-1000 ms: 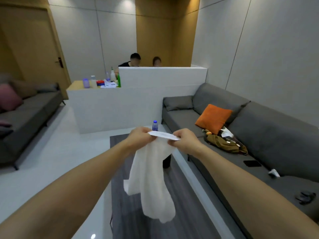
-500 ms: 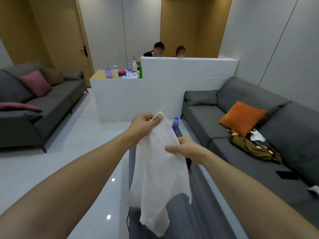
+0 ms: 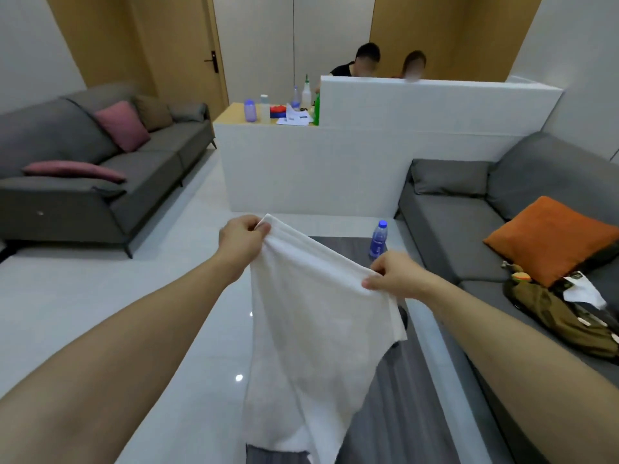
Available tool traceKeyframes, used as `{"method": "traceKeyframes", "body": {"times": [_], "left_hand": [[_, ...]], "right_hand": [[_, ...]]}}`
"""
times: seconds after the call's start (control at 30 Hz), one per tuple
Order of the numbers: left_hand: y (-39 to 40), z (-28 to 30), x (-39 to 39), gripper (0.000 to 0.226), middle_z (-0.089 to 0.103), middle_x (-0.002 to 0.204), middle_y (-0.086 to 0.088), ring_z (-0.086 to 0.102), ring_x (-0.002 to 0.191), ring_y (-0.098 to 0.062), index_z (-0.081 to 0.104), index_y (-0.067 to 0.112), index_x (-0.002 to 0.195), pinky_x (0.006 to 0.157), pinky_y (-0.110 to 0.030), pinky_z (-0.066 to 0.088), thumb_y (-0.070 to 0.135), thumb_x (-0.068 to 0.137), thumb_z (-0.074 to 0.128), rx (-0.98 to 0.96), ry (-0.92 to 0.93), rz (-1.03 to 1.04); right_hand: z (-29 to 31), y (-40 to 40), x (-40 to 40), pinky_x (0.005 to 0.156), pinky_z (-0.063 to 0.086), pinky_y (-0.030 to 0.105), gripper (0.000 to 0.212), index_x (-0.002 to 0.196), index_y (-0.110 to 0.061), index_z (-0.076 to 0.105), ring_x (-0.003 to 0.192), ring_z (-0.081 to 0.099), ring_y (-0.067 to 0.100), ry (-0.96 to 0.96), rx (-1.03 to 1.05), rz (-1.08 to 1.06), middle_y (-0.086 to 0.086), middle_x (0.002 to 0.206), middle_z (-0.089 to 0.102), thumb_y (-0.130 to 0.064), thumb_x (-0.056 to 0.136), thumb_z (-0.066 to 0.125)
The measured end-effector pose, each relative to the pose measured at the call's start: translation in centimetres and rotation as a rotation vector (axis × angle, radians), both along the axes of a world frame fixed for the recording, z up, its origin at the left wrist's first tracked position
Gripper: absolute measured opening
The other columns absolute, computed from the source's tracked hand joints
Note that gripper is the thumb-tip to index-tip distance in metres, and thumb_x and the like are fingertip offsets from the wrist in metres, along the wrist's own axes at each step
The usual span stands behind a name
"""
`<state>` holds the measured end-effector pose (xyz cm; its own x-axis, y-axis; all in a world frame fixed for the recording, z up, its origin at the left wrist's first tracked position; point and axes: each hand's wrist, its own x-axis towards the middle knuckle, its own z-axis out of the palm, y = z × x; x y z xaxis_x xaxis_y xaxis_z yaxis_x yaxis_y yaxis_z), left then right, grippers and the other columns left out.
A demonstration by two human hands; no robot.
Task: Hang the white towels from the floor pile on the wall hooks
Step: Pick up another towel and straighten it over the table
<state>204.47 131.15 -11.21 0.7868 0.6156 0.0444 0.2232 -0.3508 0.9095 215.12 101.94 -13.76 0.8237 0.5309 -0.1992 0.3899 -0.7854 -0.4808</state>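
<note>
Above the dark counter (image 3: 415,413), the left hand (image 3: 239,241) and right hand (image 3: 393,274) pinch the white towel's (image 3: 311,329) top edge, spreading it for hanging.

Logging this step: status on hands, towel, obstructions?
Left hand and right hand each pinch the top edge. White towel hangs spread between them, over the dark table. No wall hooks in view; nothing blocking the towel.

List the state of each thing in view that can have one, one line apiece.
White cloth towel: spread, hanging from both hands, off the floor.
Left hand: pinches the towel's top corner.
Right hand: pinches the towel's top edge.
Clear plastic water bottle with blue cap: upright, capped, on the dark table.
Wooden door with black handle: closed.
Orange square cushion: propped against the sofa back.
</note>
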Motion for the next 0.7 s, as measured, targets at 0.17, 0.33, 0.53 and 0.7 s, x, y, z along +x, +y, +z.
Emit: {"method": "traceKeyframes", "body": {"times": [0.17,0.33,0.53,0.7], "left_hand": [[1.5,-2.5,4.5,0.017,0.067,0.086,0.002,0.060,0.079,-0.019,0.072,0.025,0.088,0.068,-0.029,0.050,0.026,0.092,0.055,-0.004,0.076,0.023],[3.6,-1.1,9.6,0.014,0.064,0.087,0.000,0.059,0.080,-0.023,0.064,0.023,0.082,0.077,-0.038,0.055,0.028,0.089,0.052,0.039,0.100,0.076],[5.0,7.2,13.7,0.017,0.059,0.079,-0.006,0.050,0.073,-0.023,0.060,0.013,0.080,0.064,-0.031,0.042,0.027,0.086,0.055,0.138,-0.049,0.137],[4.3,12.9,11.7,0.013,0.067,0.095,-0.005,0.060,0.090,-0.024,0.069,0.020,0.091,0.079,-0.039,0.052,0.028,0.092,0.058,0.192,-0.185,0.148]], "right_hand": [[-2.9,0.0,7.3,0.061,0.042,0.027,0.020,0.073,-0.017,0.067,0.078,0.061,0.024,-0.042,-0.069,-0.138,0.006,0.081,0.065,-0.022,0.091,0.062],[-0.4,3.3,12.9,0.064,0.036,0.030,0.021,0.073,-0.021,0.062,0.076,0.054,0.030,-0.233,0.159,-0.269,0.003,0.069,0.056,-0.014,0.092,0.057],[8.6,3.4,16.3,0.052,0.028,0.032,0.041,0.059,-0.017,0.050,0.065,0.050,0.029,-0.450,0.303,-0.342,-0.003,0.057,0.049,-0.035,0.094,0.060],[15.0,1.1,14.1,0.063,0.032,0.031,0.035,0.067,-0.020,0.054,0.072,0.051,0.027,-0.574,0.290,-0.381,0.001,0.067,0.055,-0.044,0.091,0.062]]}}
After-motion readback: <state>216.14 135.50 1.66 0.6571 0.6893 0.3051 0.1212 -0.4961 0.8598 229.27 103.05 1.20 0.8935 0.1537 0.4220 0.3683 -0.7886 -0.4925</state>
